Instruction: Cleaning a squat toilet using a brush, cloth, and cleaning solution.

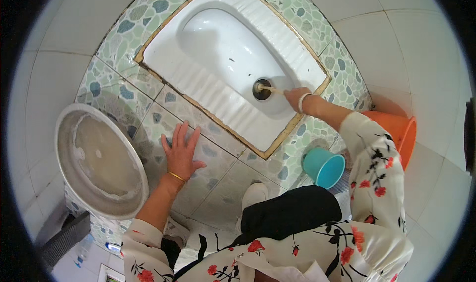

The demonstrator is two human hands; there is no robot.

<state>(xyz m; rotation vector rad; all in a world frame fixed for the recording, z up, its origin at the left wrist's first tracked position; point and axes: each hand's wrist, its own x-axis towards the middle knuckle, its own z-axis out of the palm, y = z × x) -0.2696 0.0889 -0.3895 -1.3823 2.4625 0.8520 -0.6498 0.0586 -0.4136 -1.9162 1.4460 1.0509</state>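
Observation:
A white ceramic squat toilet [230, 58] is set in the tiled floor. My right hand [296, 97], with a pale band at the wrist, is closed around the pale handle of a toilet brush [273, 90]. The brush's head end is at the dark round drain hole [261, 92] of the bowl; its bristles are mostly hidden in the hole. My left hand [181, 148], with a gold-coloured bangle at its wrist, is spread with fingers apart above the floor tiles, left of the toilet, and holds nothing. Small dark specks lie in the bowl.
A large metal basin [141, 170] holding cloudy liquid stands at the left. At the right are a small turquoise bucket [314, 163] and an orange bucket [386, 122], partly behind my right sleeve. A grey ridged object [67, 237] is at lower left. Tiled walls are close on both sides.

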